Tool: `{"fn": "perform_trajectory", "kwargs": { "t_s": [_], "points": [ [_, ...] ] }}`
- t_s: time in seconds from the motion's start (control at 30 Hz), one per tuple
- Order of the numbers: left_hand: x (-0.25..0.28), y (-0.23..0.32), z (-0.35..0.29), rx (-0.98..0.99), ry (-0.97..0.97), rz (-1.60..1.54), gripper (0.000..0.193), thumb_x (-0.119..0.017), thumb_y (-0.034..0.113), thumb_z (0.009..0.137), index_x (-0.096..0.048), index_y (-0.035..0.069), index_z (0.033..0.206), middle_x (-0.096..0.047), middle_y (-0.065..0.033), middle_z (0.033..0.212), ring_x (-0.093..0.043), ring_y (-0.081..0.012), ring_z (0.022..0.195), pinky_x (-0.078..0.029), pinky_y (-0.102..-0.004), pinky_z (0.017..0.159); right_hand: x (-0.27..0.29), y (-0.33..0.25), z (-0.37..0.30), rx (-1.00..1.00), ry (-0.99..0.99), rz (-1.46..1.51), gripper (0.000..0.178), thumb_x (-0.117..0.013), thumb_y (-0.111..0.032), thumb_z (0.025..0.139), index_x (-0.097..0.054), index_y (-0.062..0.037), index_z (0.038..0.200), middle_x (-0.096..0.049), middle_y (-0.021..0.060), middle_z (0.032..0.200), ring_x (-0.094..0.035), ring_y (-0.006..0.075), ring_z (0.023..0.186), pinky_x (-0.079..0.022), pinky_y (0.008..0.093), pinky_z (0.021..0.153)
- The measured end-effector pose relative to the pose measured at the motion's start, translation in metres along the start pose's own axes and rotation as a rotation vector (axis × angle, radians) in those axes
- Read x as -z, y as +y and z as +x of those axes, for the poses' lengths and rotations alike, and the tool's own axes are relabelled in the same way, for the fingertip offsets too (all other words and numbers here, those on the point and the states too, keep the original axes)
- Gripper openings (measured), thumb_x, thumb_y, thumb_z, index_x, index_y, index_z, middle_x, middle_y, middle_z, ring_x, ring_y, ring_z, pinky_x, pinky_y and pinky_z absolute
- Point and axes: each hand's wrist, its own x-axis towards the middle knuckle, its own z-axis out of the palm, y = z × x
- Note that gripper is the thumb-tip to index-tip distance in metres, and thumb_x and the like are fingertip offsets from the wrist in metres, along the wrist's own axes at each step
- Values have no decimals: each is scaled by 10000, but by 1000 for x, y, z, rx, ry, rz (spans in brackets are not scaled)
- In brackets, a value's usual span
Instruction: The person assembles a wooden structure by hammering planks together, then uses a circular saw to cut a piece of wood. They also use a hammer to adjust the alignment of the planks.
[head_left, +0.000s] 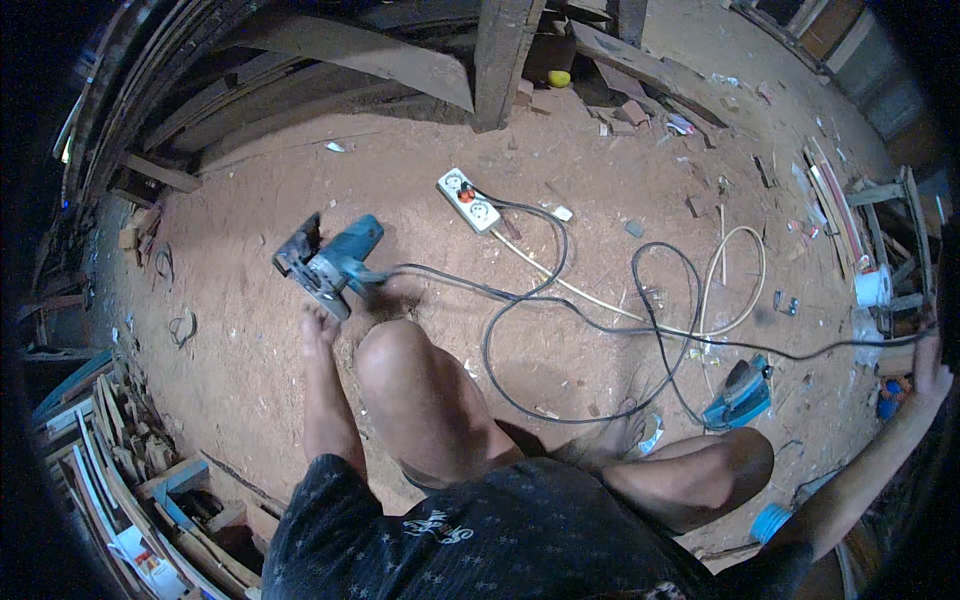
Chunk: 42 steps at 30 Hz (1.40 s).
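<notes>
Low on the left, my left hand [320, 326] is closed at the lower edge of a teal circular saw [345, 252], beside its metal base plate. The saw is tilted, and its grip on my far side is partly hidden. A black cable [740, 346] trails from the saw across the floor to the far right. There my right hand [932, 372] is raised at the picture's dark edge, closed around the cable; some fingers are lost in shadow. A teal electric planer [740, 394] lies by my right knee with its own dark cord looped on the floor.
A white power strip [468, 202] with an orange-and-black plug lies ahead, its pale cord [570, 287] curling right. A wooden post [505, 65] and beams stand at the back. Timber offcuts [150, 440] fill the left, and a white bucket [872, 287] stands right. Debris litters the dirt floor.
</notes>
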Motion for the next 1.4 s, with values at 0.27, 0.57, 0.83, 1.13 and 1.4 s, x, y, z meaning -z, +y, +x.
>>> {"fn": "perform_trajectory", "kwargs": {
  "t_s": [0.27,0.57,0.83,1.13,1.4],
  "points": [
    [-50,209,-228,-795,-618,-316,474,-401,290,1044,-509,-5,1400,-576,-176,1320,-577,-263,1178,-429,-391,1062,-130,229,-150,-383,-1100,-53,412,-467,-199,1049,-465,49,1377,-461,20,927,-427,103,820,-403,237,739],
    [-103,271,-359,-413,-1233,-1,319,-514,442,1028,-559,152,903,-295,113,618,-242,-21,493,-200,-212,434,-241,343,-37,-732,-1119,488,157,-457,-110,1032,-448,-27,900,-401,12,734,-366,127,593,-368,259,541],
    [33,167,-185,-490,-933,359,345,-548,418,1020,-659,146,840,-568,73,728,-440,-40,587,-338,-222,510,-129,299,84,-445,-389,-209,158,-392,-49,1011,-488,-47,887,-354,-13,650,-307,113,496,-275,261,435],
    [-108,105,-175,-582,-1082,575,419,-613,351,984,-633,25,1246,-689,-78,1098,-636,-213,1003,-513,-352,818,-128,201,28,-121,-663,-680,210,-542,-345,1002,-528,-141,957,-374,-63,631,-297,46,435,-225,232,381],
    [-294,32,-72,-375,-779,845,334,-663,257,913,-640,35,1162,-686,-77,1050,-665,-224,932,-532,-360,819,-57,180,-130,81,-836,-984,325,-552,-400,994,-603,-85,930,-496,-27,674,-474,72,525,-381,244,450]
  ]
}}
